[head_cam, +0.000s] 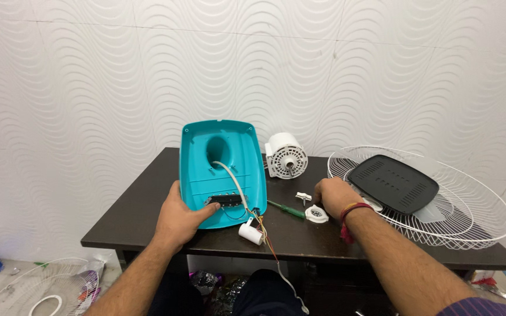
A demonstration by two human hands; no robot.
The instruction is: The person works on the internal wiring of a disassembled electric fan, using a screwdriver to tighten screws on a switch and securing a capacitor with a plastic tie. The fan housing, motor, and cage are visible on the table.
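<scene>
A teal plastic fan base shell (224, 169) stands tilted up on the dark table (142, 205), its hollow inside facing me. My left hand (178, 217) grips its lower left edge, thumb near a black switch strip. A white cable (232, 178) and coloured wires run out of it to a small white cylinder (250, 233). My right hand (335, 196) rests knuckles-up on the table, next to a white round ring part (316, 214), a green-handled screwdriver (285, 209) and a small white clip (303, 196). Whether its fingers hold anything is hidden.
A white fan motor (286, 155) stands behind the shell near the wall. A white wire fan guard (440, 205) lies at the right with a black vented plate (392, 182) on it. Another wire guard (36, 287) lies on the floor at lower left.
</scene>
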